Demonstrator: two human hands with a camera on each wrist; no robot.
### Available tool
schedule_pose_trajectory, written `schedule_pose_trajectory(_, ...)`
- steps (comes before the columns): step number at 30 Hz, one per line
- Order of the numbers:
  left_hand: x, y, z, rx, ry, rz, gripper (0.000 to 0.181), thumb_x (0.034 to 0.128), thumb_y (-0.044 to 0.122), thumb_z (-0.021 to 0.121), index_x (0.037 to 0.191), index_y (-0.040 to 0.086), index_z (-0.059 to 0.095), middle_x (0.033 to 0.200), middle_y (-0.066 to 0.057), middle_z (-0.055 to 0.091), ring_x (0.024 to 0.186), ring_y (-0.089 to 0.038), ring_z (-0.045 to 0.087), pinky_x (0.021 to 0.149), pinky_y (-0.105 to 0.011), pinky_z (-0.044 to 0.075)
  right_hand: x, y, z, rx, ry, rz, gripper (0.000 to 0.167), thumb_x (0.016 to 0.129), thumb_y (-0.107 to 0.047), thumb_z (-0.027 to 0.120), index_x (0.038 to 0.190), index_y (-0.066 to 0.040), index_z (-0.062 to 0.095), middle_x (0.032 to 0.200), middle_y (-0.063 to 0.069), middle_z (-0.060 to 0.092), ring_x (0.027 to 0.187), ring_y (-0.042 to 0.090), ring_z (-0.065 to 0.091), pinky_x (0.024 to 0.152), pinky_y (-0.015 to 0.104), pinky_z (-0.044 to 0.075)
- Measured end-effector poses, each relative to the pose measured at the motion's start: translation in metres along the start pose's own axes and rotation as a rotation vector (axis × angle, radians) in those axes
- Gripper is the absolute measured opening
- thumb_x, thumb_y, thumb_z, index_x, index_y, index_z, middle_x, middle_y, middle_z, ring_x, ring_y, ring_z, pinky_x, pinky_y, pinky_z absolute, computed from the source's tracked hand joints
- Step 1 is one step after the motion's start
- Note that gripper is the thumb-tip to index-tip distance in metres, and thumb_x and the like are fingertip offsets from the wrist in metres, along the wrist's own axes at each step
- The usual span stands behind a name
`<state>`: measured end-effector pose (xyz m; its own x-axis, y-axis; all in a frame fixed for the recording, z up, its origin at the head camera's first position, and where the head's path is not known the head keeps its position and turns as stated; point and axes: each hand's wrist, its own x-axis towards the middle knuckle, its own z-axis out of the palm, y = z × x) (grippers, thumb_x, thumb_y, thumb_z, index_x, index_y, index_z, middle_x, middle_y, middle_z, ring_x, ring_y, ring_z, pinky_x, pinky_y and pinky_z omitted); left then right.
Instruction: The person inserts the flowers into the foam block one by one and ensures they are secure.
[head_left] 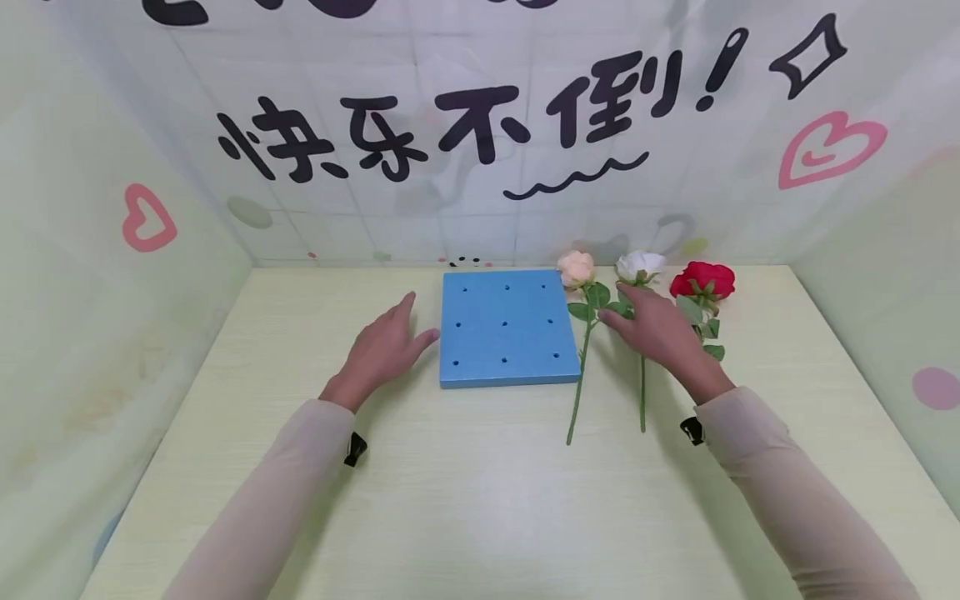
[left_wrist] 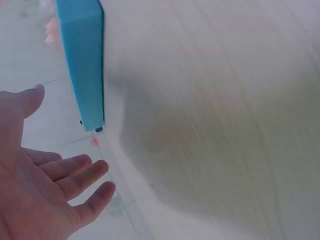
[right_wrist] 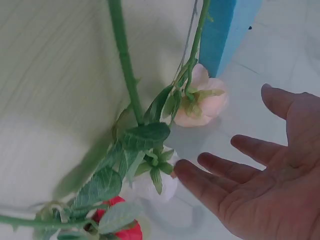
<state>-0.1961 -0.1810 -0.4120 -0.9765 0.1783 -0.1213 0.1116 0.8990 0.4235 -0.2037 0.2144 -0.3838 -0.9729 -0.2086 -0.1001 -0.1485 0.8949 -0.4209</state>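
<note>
A blue square board (head_left: pixel 480 342) with rows of small holes lies on the table. Just left of it hovers my left hand (head_left: pixel 382 348), fingers extended and thumb pointing toward the board's edge, holding nothing. My right hand (head_left: pixel 656 325) is held over the artificial roses right of the board, its palm empty in the right wrist view. A pink rose (head_left: pixel 576 268) lies against the board's right side. Beside it is a white rose (head_left: pixel 640 266), its stem partly hidden under my right hand. Farther right lies a red rose (head_left: pixel 703 282), its lower stem hidden by the right hand and wrist.
The pale wooden table (head_left: pixel 480 500) is bounded by a printed cloth backdrop (head_left: pixel 465 217) at the back and cloth walls on both sides. Bare tabletop lies in front of the board.
</note>
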Motion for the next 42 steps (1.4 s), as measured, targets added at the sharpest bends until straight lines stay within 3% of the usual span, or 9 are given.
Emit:
schedule_pose_trajectory(7,0.006,0.011,0.0,-0.262,-0.02,-0.074,0.078,0.0976,0.042,0.053,0.155,0.005,0.015,0.148,-0.021,0.042,0.131,-0.038,0.045,0.104,-0.054,0.039,0.007,0.001,0.0,0.216,-0.043,0.121,0.069,0.095,-0.046,0.056,0.146,-0.003,0.041,0.131,0.026,0.057,0.108,0.04,0.061,0.086,0.051,0.05)
schedule_pose_trajectory(13,0.011,0.017,0.004,-0.375,-0.075,-0.186,0.078,0.0973,0.043,0.053,0.156,0.008,0.015,0.15,-0.019,0.04,0.13,-0.038,0.046,0.103,-0.053,0.04,0.012,0.002,0.003,0.534,-0.149,0.193,0.056,0.097,-0.034,0.059,0.139,0.001,0.049,0.128,0.025,0.059,0.098,0.034,0.068,0.081,0.038,0.057)
schedule_pose_trajectory(17,0.014,0.023,0.008,-0.438,-0.089,-0.234,0.075,0.097,0.039,0.055,0.155,0.009,0.019,0.148,-0.018,0.042,0.128,-0.037,0.048,0.101,-0.051,0.043,0.012,-0.002,0.005,0.654,-0.18,0.259,0.053,0.098,-0.029,0.059,0.137,0.005,0.05,0.125,0.029,0.059,0.101,0.037,0.067,0.082,0.038,0.056)
schedule_pose_trajectory(22,0.017,0.028,0.012,-0.487,-0.105,-0.264,0.073,0.0962,0.035,0.058,0.154,0.008,0.022,0.145,-0.018,0.045,0.123,-0.034,0.052,0.097,-0.047,0.047,0.015,-0.004,0.008,0.705,-0.191,0.309,0.051,0.097,-0.026,0.059,0.136,0.007,0.051,0.121,0.031,0.059,0.094,0.033,0.07,0.082,0.04,0.056)
schedule_pose_trajectory(31,0.021,0.027,0.017,-0.526,-0.136,-0.282,0.074,0.0931,0.028,0.063,0.153,0.005,0.026,0.142,-0.02,0.046,0.122,-0.033,0.052,0.099,-0.046,0.046,0.023,-0.002,0.02,0.764,-0.199,0.382,0.04,0.094,-0.02,0.064,0.12,0.01,0.061,0.104,0.027,0.068,0.071,0.021,0.071,0.073,0.037,0.058)
schedule_pose_trajectory(42,0.022,0.032,0.018,-0.531,-0.143,-0.291,0.074,0.0894,0.012,0.068,0.152,0.006,0.029,0.144,-0.017,0.045,0.121,-0.032,0.05,0.103,-0.045,0.043,0.029,-0.002,0.034,0.782,-0.192,0.409,0.04,0.092,-0.017,0.067,0.119,0.011,0.061,0.089,0.019,0.07,0.065,0.019,0.07,0.068,0.035,0.058)
